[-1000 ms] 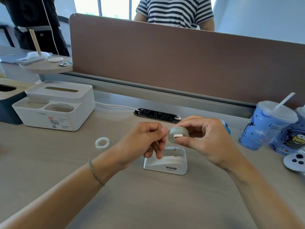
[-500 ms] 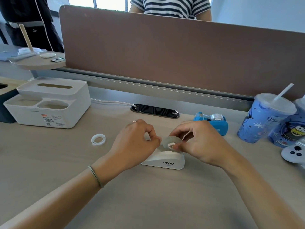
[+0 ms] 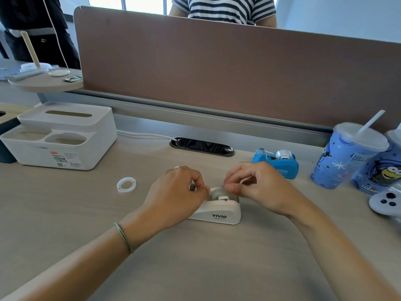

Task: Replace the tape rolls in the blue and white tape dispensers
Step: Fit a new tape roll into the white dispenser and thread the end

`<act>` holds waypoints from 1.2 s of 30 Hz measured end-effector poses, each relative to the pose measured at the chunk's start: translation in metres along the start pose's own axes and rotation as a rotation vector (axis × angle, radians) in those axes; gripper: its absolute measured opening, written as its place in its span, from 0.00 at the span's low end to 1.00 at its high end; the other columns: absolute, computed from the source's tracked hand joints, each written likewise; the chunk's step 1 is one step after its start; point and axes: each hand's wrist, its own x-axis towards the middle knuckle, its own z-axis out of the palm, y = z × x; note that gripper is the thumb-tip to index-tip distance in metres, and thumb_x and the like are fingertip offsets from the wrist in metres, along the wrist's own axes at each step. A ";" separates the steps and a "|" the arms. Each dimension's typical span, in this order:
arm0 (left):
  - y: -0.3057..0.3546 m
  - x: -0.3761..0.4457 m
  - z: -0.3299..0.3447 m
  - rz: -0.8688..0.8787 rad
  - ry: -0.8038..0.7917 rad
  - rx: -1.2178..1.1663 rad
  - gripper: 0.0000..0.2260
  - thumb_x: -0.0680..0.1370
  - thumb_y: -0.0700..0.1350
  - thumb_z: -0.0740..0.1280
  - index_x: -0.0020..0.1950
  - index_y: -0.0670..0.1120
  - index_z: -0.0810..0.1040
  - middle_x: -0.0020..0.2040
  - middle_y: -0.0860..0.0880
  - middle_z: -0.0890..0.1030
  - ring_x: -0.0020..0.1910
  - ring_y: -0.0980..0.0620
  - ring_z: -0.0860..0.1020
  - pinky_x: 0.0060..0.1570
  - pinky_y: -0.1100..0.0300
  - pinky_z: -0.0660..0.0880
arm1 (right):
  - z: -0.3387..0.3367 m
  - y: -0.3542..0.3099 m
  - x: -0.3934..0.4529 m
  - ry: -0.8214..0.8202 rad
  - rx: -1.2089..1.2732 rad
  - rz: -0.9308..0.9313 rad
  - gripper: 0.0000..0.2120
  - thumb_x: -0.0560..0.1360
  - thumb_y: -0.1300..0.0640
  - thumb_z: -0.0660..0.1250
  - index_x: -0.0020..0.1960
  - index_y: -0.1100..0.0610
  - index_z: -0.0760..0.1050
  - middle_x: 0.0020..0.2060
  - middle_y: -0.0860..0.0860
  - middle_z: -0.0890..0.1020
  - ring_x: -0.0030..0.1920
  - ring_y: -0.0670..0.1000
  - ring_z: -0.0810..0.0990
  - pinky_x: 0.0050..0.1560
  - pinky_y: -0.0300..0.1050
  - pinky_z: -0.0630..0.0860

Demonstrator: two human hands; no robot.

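The white tape dispenser (image 3: 219, 212), marked VIVID, stands on the desk in the middle. A clear tape roll (image 3: 219, 194) sits in its cradle. My left hand (image 3: 175, 196) covers the dispenser's left end, fingers curled at the roll's left side. My right hand (image 3: 258, 187) pinches the roll from the right and above. Behind my right hand stands the blue tape dispenser (image 3: 280, 161) with a roll in it. An empty white tape core (image 3: 126, 184) lies flat on the desk to the left.
A white organiser box (image 3: 58, 137) stands at the back left. Two blue cups with lids (image 3: 347, 157) and a white game controller (image 3: 386, 203) crowd the right edge. A brown partition (image 3: 238, 72) closes the back; a person in a striped shirt stands behind it.
Both hands brought the tape roll down from above the white dispenser into its cradle. The blue dispenser, hidden behind my right hand before, now shows.
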 end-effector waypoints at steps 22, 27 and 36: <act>-0.015 0.018 -0.035 0.001 -0.159 -0.065 0.11 0.78 0.49 0.70 0.37 0.49 0.85 0.37 0.51 0.84 0.32 0.57 0.76 0.37 0.61 0.72 | 0.027 -0.025 -0.007 0.056 -0.159 -0.126 0.11 0.77 0.58 0.71 0.55 0.45 0.84 0.48 0.39 0.86 0.52 0.38 0.80 0.51 0.26 0.74; -0.022 0.020 -0.043 -0.026 -0.275 -0.002 0.12 0.78 0.47 0.69 0.35 0.50 0.83 0.34 0.51 0.81 0.31 0.52 0.77 0.37 0.60 0.76 | 0.036 -0.029 -0.007 0.085 -0.397 -0.287 0.12 0.79 0.54 0.67 0.60 0.45 0.83 0.53 0.40 0.85 0.52 0.42 0.80 0.55 0.45 0.79; -0.032 0.024 -0.035 -0.038 -0.350 -0.018 0.13 0.78 0.44 0.68 0.34 0.51 0.83 0.33 0.48 0.81 0.32 0.50 0.79 0.37 0.57 0.80 | 0.044 -0.027 -0.008 0.063 -0.627 -0.446 0.17 0.79 0.53 0.61 0.63 0.43 0.81 0.49 0.44 0.83 0.50 0.48 0.77 0.44 0.39 0.71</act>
